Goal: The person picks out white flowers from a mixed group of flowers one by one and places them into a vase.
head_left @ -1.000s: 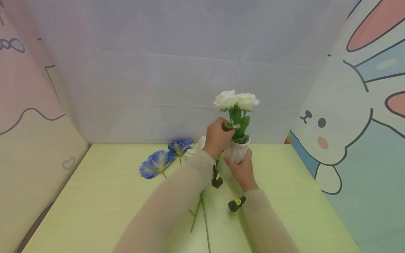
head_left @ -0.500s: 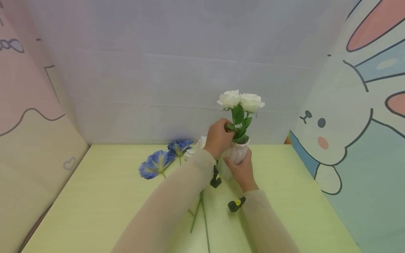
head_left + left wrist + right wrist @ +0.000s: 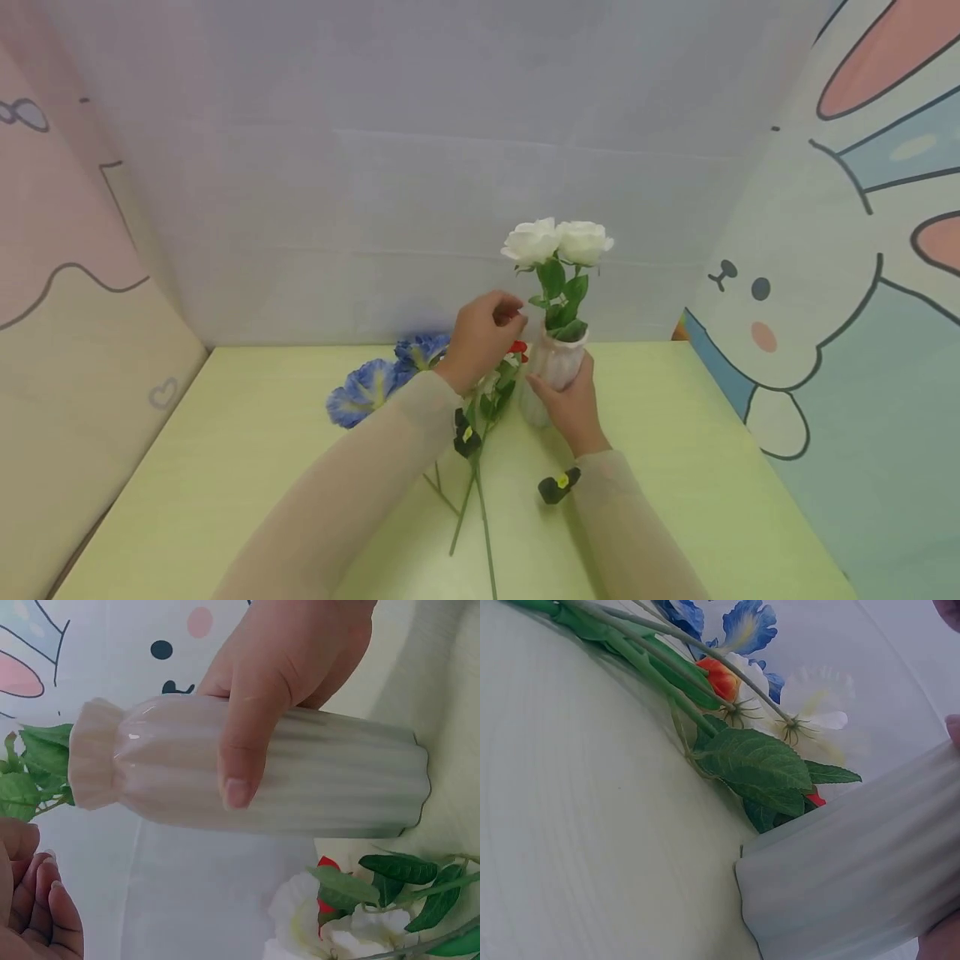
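Note:
A white fluted vase (image 3: 557, 364) stands on the table, gripped around its side by my right hand (image 3: 576, 408). Two white roses (image 3: 558, 242) with green leaves rise from its mouth, their lower stems hidden inside. To the left of the vase my left hand (image 3: 482, 340) hovers apart from the stems, its fingers loosely curled around nothing. The left wrist view has the vase (image 3: 285, 772) with the right thumb (image 3: 246, 757) across it, and the left hand (image 3: 37, 900) near its mouth. In the right wrist view the vase (image 3: 855, 855) is partly cut off.
Beneath and beside my left arm lie blue flowers (image 3: 363, 392), white flowers (image 3: 352, 930) and a red bloom (image 3: 517, 348), with long green stems (image 3: 483, 508) reaching toward the front of the table (image 3: 225, 467). Cloth walls, one with a printed rabbit (image 3: 795, 333), enclose the table.
My left hand has let go of the rose stem and moved left and slightly down. The roses have shifted slightly left after leaning right. My right hand still holds the vase.

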Available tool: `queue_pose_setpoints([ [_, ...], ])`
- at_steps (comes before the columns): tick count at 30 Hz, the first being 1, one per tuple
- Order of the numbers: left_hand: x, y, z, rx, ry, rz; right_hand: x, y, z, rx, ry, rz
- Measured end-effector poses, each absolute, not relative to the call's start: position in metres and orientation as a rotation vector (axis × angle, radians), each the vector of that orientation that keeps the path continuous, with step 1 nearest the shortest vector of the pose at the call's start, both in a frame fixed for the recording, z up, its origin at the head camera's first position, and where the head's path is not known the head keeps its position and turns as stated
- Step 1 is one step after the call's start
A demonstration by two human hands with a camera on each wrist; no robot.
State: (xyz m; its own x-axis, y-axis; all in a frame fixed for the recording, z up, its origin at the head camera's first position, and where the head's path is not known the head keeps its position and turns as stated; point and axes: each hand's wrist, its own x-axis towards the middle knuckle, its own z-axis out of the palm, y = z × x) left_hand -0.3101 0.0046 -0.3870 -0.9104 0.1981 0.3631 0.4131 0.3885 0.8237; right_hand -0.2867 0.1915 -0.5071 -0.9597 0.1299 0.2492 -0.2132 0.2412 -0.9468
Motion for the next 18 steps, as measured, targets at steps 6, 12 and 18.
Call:
queue_pose_setpoints([
  [6,-0.296,-0.014,-0.392,-0.502,-2.354,-1.627,-0.286,0.192,-0.506,0.068,-2.244,1.799],
  [12,-0.273,-0.027,-0.423,-0.394,-2.282,-1.703,-0.286,0.193,-0.507,0.06,-2.248,1.803],
  [18,-0.245,-0.039,-0.463,-0.32,-2.267,-1.608,-0.286,0.192,-0.507,0.072,-2.247,1.757],
])
